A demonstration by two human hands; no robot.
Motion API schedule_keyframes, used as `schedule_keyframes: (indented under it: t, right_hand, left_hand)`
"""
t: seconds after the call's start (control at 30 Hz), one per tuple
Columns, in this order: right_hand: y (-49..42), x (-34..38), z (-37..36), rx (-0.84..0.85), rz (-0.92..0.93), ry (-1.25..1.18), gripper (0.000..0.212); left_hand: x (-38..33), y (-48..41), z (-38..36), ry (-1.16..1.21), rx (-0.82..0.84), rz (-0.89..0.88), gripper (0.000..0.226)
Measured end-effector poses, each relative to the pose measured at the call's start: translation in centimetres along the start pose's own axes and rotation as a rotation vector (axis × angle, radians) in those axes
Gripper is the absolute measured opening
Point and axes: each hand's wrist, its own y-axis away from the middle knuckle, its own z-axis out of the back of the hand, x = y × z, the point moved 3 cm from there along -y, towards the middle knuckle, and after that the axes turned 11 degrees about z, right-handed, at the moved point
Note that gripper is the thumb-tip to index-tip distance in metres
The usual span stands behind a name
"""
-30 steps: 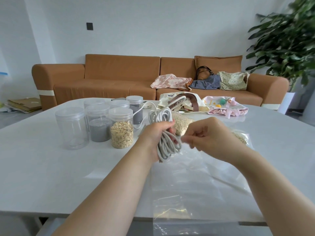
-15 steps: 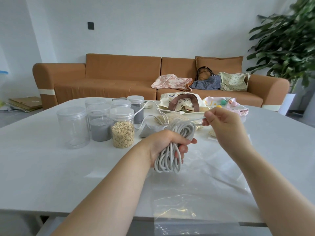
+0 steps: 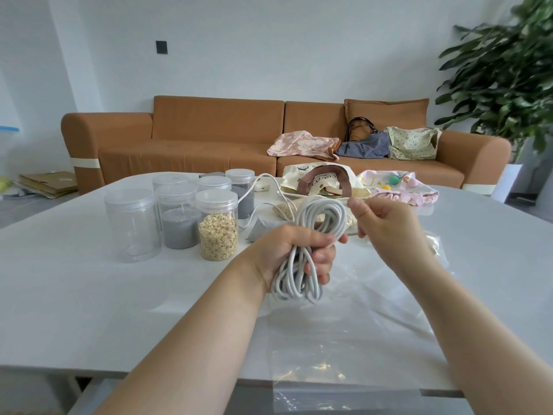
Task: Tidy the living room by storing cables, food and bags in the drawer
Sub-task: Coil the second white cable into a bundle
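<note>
My left hand (image 3: 287, 250) grips a coil of thick white cable (image 3: 321, 211) round its middle, held upright over the white table (image 3: 74, 280). My right hand (image 3: 389, 223) is just right of the coil's top, with fingers curled and apparently pinching a strand there. A thin white lead (image 3: 254, 190) trails back across the table to a small white plug (image 3: 263, 185). Under my hands lies a clear plastic bag (image 3: 344, 324). A jar of oats (image 3: 217, 229), a grey-filled jar (image 3: 179, 226) and an empty jar (image 3: 131, 226) stand to the left.
A cream tote with brown handles (image 3: 323, 181) and a pink pouch (image 3: 398, 190) lie at the table's far side. The brown sofa (image 3: 209, 136) holds a pink bag (image 3: 302, 145), a blue bag (image 3: 365, 146) and a dotted bag (image 3: 413, 142). A large plant (image 3: 508, 70) stands on the right.
My right hand swung from in front of the coil up and round to its top right, winding the cable. My left hand tipped the coil and kept its grip.
</note>
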Motion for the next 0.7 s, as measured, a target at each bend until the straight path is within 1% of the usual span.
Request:
schedule_keyframes:
  t: [0.07,0.1,0.2,0.3,0.4,0.47,0.53,0.63,0.7]
  right_hand:
    - [0.2,0.1,-0.1,0.021,-0.003,-0.081,0.052]
    - [0.3,-0.1,-0.1,0.032,-0.014,-0.14,0.049]
    - [0.3,-1.1,-0.6,0.08,-0.064,-0.336,0.04]
    - [0.1,-1.5,-1.1,0.122,-0.065,-0.462,0.03]
    - [0.2,-1.2,-0.8,0.053,-0.047,-0.42,0.024]
    - [0.3,-1.1,-0.4,-0.019,-0.076,-0.402,0.024]
    - [0.4,-1.2,-0.3,-0.033,-0.139,-0.435,0.023]
    - [0.5,-1.1,-0.6,-0.002,-0.203,-0.501,0.024]
    - [0.7,-0.8,-0.8,0.05,-0.202,-0.514,0.025]
  left_hand:
    - [-0.3,-0.1,0.3,0.059,0.111,-0.083,0.018]
    - [-0.4,-0.1,0.5,0.1,0.14,-0.123,0.022]
    - [-0.7,-0.2,0.9,0.202,0.141,-0.215,0.026]
    - [-0.7,-0.3,1.0,0.27,0.093,-0.288,0.028]
    - [-1.0,-0.3,1.5,0.355,-0.016,-0.369,0.027]
    - [-1.4,0.0,2.0,0.392,-0.159,-0.437,0.024]
    - [-1.7,0.3,2.2,0.403,-0.304,-0.48,0.017]
    - [-1.7,0.4,2.3,0.412,-0.468,-0.44,0.009]
    - [-1.5,0.2,2.7,0.41,-0.561,-0.398,0.018]
